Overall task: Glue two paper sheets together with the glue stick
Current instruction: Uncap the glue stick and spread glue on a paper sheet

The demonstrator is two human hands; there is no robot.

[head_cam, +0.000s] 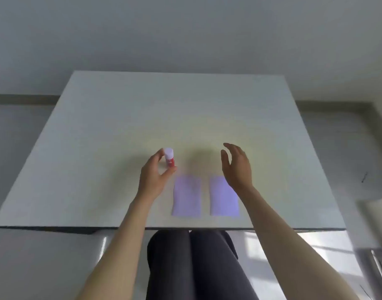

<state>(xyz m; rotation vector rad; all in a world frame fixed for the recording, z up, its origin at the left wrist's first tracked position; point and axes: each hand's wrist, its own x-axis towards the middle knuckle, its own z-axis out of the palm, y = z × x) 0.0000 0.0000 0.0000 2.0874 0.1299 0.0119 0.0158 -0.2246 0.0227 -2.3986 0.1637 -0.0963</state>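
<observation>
The left hand pinches the upright red glue stick with white cap between its fingers; the right hand hovers, fingers spread. Best steady the barrel low while uncapping.

We see the glue stick: short red tube, white cap on, standing upright. It sits just beyond the far-left corner of the left sheet, close to it; we can't tell if its base rests on the surface, since the bottom is hidden. Label print is too blurred to read.

We see two paper sheets, both pale lilac, plain, rectangular, lying flat side by side with their long edges running away from us. Left sheet and right sheet are near each other but apart, a narrow bare strip between them. No overlap. The right sheet's far-right corner is covered.
</observation>
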